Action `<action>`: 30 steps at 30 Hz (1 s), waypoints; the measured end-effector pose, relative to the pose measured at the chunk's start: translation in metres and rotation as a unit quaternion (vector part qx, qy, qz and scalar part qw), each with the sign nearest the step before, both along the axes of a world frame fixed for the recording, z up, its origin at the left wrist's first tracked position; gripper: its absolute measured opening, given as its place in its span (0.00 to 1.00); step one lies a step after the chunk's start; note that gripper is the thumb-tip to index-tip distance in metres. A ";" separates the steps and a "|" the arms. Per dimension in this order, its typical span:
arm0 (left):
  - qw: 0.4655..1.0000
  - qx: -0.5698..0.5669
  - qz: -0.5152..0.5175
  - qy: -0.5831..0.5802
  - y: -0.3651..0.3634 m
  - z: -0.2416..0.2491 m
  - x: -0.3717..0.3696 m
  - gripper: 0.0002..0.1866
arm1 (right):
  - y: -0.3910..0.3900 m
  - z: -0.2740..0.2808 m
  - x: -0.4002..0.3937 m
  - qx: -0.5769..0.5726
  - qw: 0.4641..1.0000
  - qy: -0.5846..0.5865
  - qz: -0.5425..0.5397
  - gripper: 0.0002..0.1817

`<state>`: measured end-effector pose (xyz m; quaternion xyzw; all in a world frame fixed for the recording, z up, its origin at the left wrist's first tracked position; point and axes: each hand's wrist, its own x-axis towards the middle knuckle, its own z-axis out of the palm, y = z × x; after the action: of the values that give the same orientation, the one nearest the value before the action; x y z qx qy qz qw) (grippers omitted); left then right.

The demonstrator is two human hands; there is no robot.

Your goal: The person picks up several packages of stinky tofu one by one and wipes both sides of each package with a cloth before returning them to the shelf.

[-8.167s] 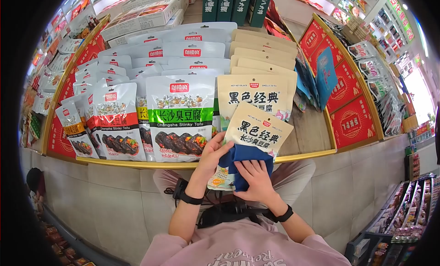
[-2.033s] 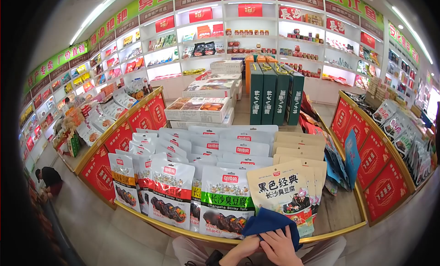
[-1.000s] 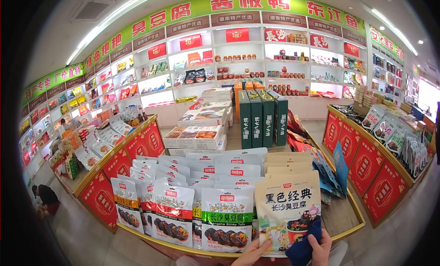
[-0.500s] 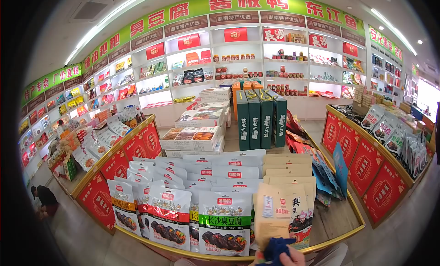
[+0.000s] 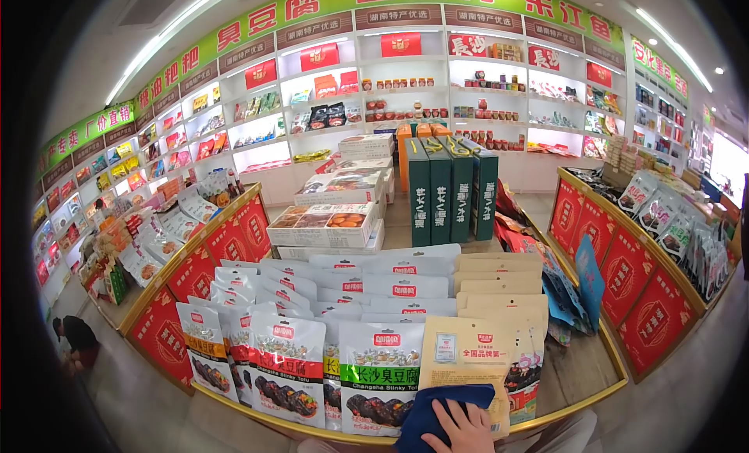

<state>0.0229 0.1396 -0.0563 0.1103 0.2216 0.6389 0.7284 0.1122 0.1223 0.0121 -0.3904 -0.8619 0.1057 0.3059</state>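
My right hand (image 5: 462, 428) lies over a dark blue cloth (image 5: 425, 410), fingers spread across it and thumb out to the left. It presses the cloth against the lower front of a tan paper pouch (image 5: 460, 355), which shows its printed back. This pouch stands in front of another tan pouch (image 5: 524, 375) with pictures on it. Just left of the cloth is a white stinky tofu pouch (image 5: 380, 359) with a green band. My left hand does not show; the cloth and pouch may hide it.
Rows of white pouches (image 5: 285, 375) fill the display table's front, inside a gold rim (image 5: 312, 431). Behind stand flat food boxes (image 5: 324, 223) and tall green boxes (image 5: 441, 195). Blue packets (image 5: 591, 281) lean at the right. A person (image 5: 76, 340) crouches at far left.
The tan pouch has settled upright and looks sharper. The bunched cloth is now spread over its lower front, with my right hand lying on it. The view has shifted slightly.
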 end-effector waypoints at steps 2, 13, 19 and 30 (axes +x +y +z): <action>1.000 -0.002 0.003 -0.003 0.000 0.000 -0.003 0.41 | -0.002 0.014 -0.007 -0.007 0.999 -0.024 -0.023 0.41; 1.000 -0.010 0.012 -0.020 -0.003 -0.001 -0.009 0.40 | -0.001 0.026 0.019 0.020 0.991 -0.090 -0.095 0.43; 0.999 -0.008 0.009 -0.031 -0.005 -0.003 -0.006 0.39 | -0.009 0.011 0.055 -0.087 0.965 -0.106 -0.222 0.44; 0.999 -0.010 0.011 -0.035 -0.009 -0.005 -0.006 0.38 | -0.021 -0.015 0.010 -0.009 0.996 -0.084 0.039 0.40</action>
<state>0.0172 0.1310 -0.0615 0.0782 0.2038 0.6478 0.7298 0.1226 0.1013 -0.0025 -0.3668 -0.8980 0.0919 0.2249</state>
